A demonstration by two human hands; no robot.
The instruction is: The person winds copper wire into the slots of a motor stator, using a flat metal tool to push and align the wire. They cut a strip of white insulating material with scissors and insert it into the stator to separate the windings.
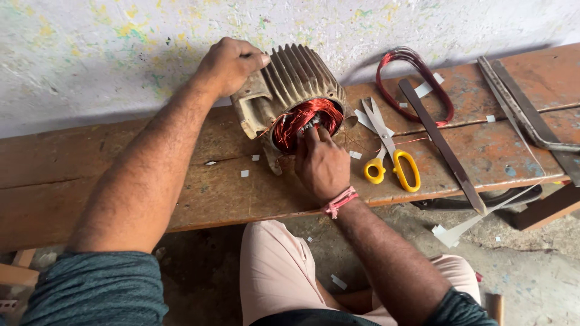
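A finned grey motor housing lies on its side on a worn wooden bench, its open end toward me. Red copper winding fills the opening. My left hand grips the top back of the housing and steadies it. My right hand, with a pink thread at the wrist, has its fingertips pushed into the winding at the opening; what they pinch is hidden.
Yellow-handled scissors lie just right of my right hand. A loose coil of red wire, a long flat metal strip and metal bars lie further right. Small white paper scraps dot the bench and floor. A speckled wall rises behind.
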